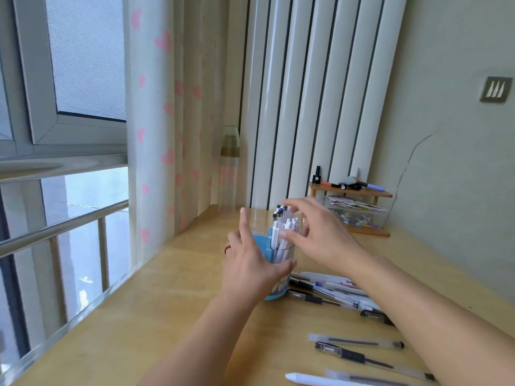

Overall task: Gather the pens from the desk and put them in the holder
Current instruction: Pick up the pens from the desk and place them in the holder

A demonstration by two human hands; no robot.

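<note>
Blue and clear plastic make the holder (276, 263), which stands on the wooden surface (156, 310) with a bunch of white pens (281, 232) upright inside, their dark tips above the rim. The left hand (250, 263) braces the holder's side with thumb across the front and fingers mostly straight, so it steadies and does not really clasp. The right hand (315, 232) is over the pens, fingers spread and lightly curved; whether it pinches one pen or only presses the bunch, I cannot tell.

To do this step well, I think the left hand should keep the holder firm, because it is tall and full and may tip. The right hand should push the pens together to one side, to make room.

More pens (331, 291) lie loose just right of the holder, partly under the right forearm, and others (362, 355) lie nearer the front edge. So the task is, in my judgement, about half done.
</note>
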